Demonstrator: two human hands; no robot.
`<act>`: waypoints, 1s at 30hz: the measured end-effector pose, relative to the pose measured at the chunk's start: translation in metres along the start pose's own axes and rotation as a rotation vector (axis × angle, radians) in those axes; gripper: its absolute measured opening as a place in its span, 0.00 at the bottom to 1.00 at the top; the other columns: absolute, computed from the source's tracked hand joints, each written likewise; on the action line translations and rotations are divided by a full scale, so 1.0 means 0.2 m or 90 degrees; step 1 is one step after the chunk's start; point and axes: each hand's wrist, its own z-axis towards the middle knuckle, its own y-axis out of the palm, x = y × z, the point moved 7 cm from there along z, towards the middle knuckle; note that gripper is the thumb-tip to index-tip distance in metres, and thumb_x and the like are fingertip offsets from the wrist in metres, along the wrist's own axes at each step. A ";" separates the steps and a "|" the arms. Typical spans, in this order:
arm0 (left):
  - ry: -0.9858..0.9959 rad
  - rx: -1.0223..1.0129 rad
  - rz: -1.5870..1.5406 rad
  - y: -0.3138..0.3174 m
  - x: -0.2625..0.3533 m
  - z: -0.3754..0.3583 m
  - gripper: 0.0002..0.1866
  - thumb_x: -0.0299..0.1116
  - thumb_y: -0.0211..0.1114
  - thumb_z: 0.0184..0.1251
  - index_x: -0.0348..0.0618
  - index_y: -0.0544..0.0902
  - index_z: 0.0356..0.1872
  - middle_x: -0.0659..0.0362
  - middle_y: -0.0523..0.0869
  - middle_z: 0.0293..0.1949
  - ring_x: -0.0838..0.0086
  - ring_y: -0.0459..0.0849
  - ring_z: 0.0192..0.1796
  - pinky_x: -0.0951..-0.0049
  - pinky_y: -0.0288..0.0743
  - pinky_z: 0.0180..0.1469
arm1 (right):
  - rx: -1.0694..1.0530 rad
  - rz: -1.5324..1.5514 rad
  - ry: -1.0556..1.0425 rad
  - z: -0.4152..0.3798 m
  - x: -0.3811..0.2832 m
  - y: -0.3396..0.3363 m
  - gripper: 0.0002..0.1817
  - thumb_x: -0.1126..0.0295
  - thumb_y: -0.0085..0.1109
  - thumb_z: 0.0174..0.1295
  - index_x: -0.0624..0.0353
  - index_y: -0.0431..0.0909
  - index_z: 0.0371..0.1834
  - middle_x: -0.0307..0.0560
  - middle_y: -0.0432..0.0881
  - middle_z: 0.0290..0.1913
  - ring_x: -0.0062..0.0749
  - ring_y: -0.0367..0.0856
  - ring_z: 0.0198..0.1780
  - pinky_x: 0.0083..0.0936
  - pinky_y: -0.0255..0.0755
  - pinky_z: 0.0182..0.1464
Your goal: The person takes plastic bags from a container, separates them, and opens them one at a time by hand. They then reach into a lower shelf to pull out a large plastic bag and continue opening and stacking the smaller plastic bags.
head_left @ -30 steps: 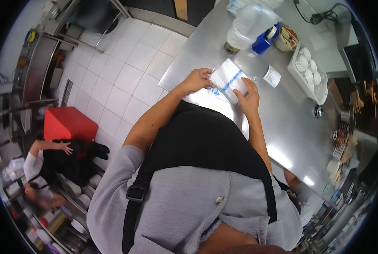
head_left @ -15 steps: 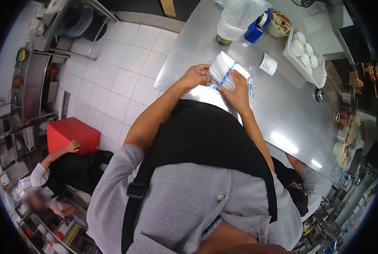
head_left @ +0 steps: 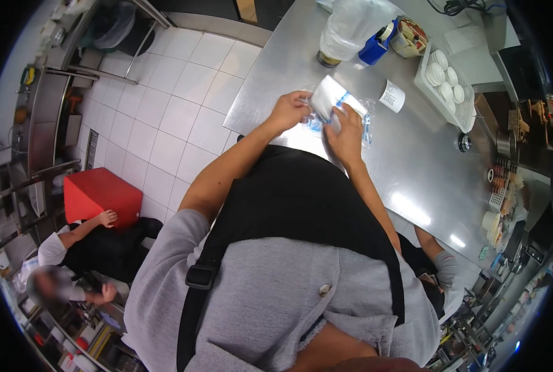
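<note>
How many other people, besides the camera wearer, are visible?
2. One person crouches by the red box on the floor at left. Another person is low beside the steel table, partly hidden; others may be hidden.

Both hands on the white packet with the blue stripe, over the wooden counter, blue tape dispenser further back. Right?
Not quite: the counter is bare shiny metal, not wood, as the head view shows. The rest holds: the left hand and right hand both grip the white packet with the blue stripe above it, and the blue tape dispenser sits further back.
</note>
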 end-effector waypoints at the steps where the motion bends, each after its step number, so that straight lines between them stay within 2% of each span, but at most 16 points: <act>1: -0.002 -0.020 0.022 0.01 0.02 -0.01 0.27 0.19 0.64 0.71 0.34 0.73 0.70 0.51 0.92 0.46 0.72 0.91 0.45 0.75 0.85 0.42 | 0.010 -0.015 0.011 0.00 -0.03 -0.02 0.28 0.65 0.69 0.60 0.60 0.81 0.65 0.55 0.71 0.73 0.56 0.66 0.74 0.49 0.57 0.76; 4: 0.019 -0.054 0.039 0.03 0.00 0.00 0.26 0.18 0.62 0.71 0.33 0.72 0.70 0.50 0.92 0.46 0.72 0.91 0.45 0.74 0.86 0.43 | 0.041 -0.070 -0.047 0.02 -0.02 -0.01 0.25 0.66 0.67 0.61 0.61 0.82 0.63 0.58 0.78 0.66 0.56 0.72 0.69 0.48 0.63 0.72; 7: 0.043 -0.044 0.041 0.05 -0.02 0.02 0.26 0.17 0.61 0.71 0.31 0.72 0.70 0.50 0.92 0.46 0.71 0.92 0.44 0.73 0.87 0.44 | 0.009 0.052 0.081 0.15 0.26 -0.01 0.22 0.66 0.64 0.65 0.63 0.82 0.61 0.60 0.85 0.55 0.54 0.81 0.60 0.42 0.72 0.65; 10: 0.041 -0.026 0.051 0.05 -0.01 0.01 0.26 0.16 0.60 0.70 0.30 0.71 0.70 0.49 0.92 0.45 0.71 0.92 0.43 0.73 0.88 0.44 | 0.037 0.229 0.143 0.21 0.35 -0.25 0.18 0.66 0.60 0.71 0.65 0.83 0.59 0.54 0.89 0.48 0.43 0.86 0.50 0.33 0.76 0.57; 13: 0.042 -0.023 0.054 0.05 0.00 0.02 0.26 0.15 0.59 0.70 0.30 0.72 0.69 0.48 0.92 0.43 0.71 0.92 0.43 0.73 0.88 0.44 | -0.022 0.542 0.197 0.21 0.23 -0.47 0.16 0.68 0.58 0.74 0.66 0.82 0.58 0.47 0.89 0.50 0.30 0.85 0.47 0.26 0.76 0.55; 16: 0.042 -0.019 0.086 0.07 0.01 0.03 0.26 0.15 0.59 0.69 0.30 0.72 0.69 0.48 0.92 0.42 0.71 0.92 0.43 0.72 0.88 0.43 | -0.081 0.607 0.193 0.23 0.20 -0.48 0.14 0.69 0.61 0.73 0.66 0.81 0.56 0.40 0.87 0.48 0.26 0.84 0.50 0.27 0.77 0.54; 19: 0.056 0.003 0.120 0.07 0.05 0.02 0.25 0.15 0.60 0.69 0.30 0.73 0.68 0.48 0.91 0.41 0.71 0.92 0.42 0.72 0.87 0.43 | -0.092 0.684 0.304 0.20 0.48 -0.12 0.17 0.70 0.60 0.73 0.69 0.79 0.60 0.45 0.87 0.50 0.27 0.85 0.48 0.25 0.78 0.55; 22: 0.116 0.089 0.135 0.02 0.05 0.04 0.27 0.17 0.64 0.67 0.31 0.74 0.68 0.50 0.90 0.40 0.71 0.91 0.40 0.72 0.86 0.43 | 0.170 0.841 0.396 0.10 0.49 0.01 0.17 0.69 0.60 0.73 0.70 0.78 0.58 0.47 0.87 0.50 0.31 0.87 0.49 0.27 0.81 0.51; 25: 0.188 0.167 0.251 0.00 0.11 -0.02 0.29 0.21 0.68 0.64 0.33 0.75 0.68 0.51 0.89 0.35 0.70 0.90 0.36 0.71 0.85 0.42 | -0.058 0.848 0.569 -0.05 0.42 0.09 0.14 0.69 0.61 0.72 0.69 0.81 0.53 0.50 0.89 0.46 0.35 0.89 0.48 0.27 0.84 0.44; 28: 0.195 0.171 0.357 0.03 0.21 -0.06 0.32 0.23 0.70 0.61 0.34 0.75 0.69 0.52 0.86 0.32 0.66 0.88 0.35 0.66 0.83 0.44 | -0.291 0.587 0.453 -0.11 0.23 -0.09 0.12 0.67 0.62 0.73 0.67 0.84 0.45 0.51 0.89 0.39 0.36 0.90 0.44 0.24 0.84 0.38; 29: 0.186 0.161 0.382 0.04 0.22 -0.07 0.33 0.24 0.71 0.60 0.35 0.75 0.69 0.52 0.86 0.31 0.64 0.87 0.36 0.65 0.83 0.45 | -0.218 0.542 0.429 -0.11 0.30 -0.12 0.11 0.69 0.64 0.69 0.65 0.87 0.48 0.49 0.91 0.36 0.35 0.89 0.43 0.26 0.83 0.41; 30: 0.176 0.137 0.422 0.06 0.23 -0.07 0.33 0.24 0.72 0.60 0.35 0.75 0.69 0.52 0.86 0.33 0.62 0.87 0.37 0.64 0.82 0.46 | -0.122 0.445 0.344 -0.07 0.30 -0.19 0.12 0.69 0.65 0.68 0.64 0.87 0.50 0.50 0.91 0.38 0.37 0.89 0.44 0.27 0.82 0.43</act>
